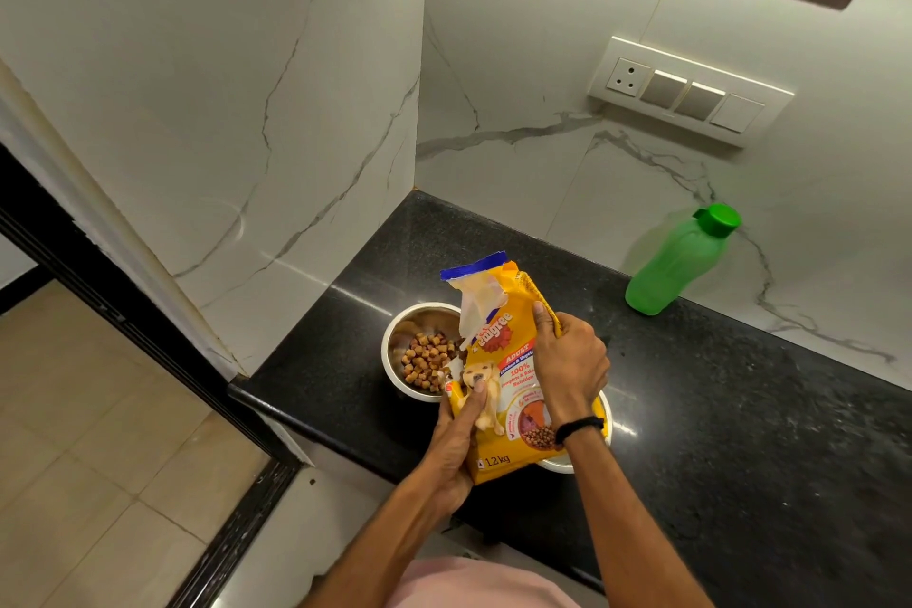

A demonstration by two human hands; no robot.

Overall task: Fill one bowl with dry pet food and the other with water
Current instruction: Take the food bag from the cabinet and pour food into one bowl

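Observation:
A yellow pet food bag (513, 360) with a torn-open top stands tilted over the black counter (740, 410). My left hand (456, 439) grips its lower left edge, and my right hand (567, 360) grips its right side near the middle. Just left of the bag sits a steel bowl (395, 346) with brown kibble (427, 360) in it. A second steel bowl (599, 439) is mostly hidden behind the bag and my right wrist; its contents cannot be seen. A green water bottle (678, 262) with its cap on stands against the back wall.
Marble wall panels close the counter's left and back sides. A switch plate (691, 91) is mounted on the back wall. The counter's front edge drops to a tiled floor (98, 434) at the left.

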